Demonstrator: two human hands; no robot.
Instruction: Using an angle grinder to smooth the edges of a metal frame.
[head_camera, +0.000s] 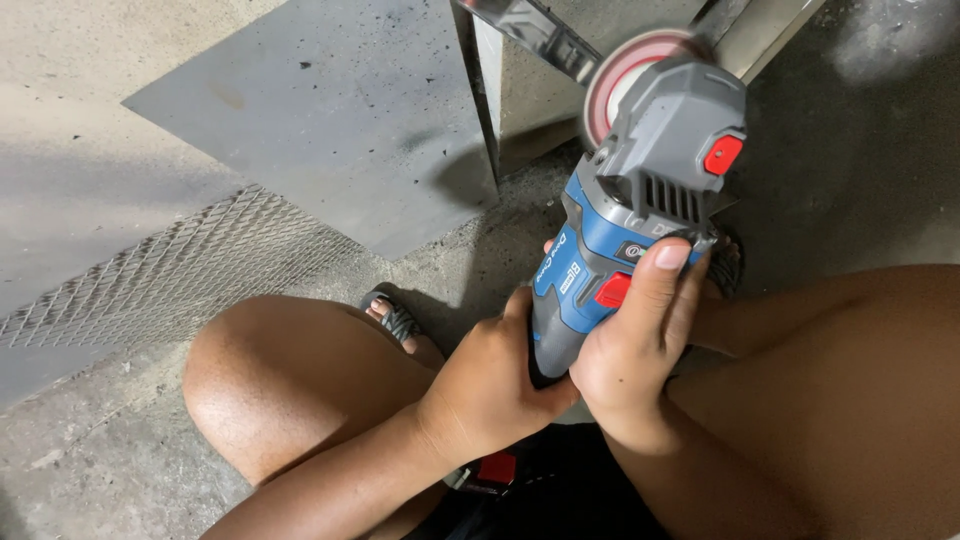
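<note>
Both hands, left hand and right hand, clamp the grinder; its disc meets the metal box, upper centre. Grinding appears underway; steady pressure needed.

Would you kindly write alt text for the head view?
Both hands, left hand and right hand, grip a blue and grey angle grinder, its disc against a metal frame. The person squats on a concrete floor beside mesh.

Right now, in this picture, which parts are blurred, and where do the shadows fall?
Head view: the grinder's disc is smeared by motion blur; the angle grinder, left hand and right hand are sharp; soft shadow lies on the concrete floor below the metal sheet; light is even, without strong glare.
</note>
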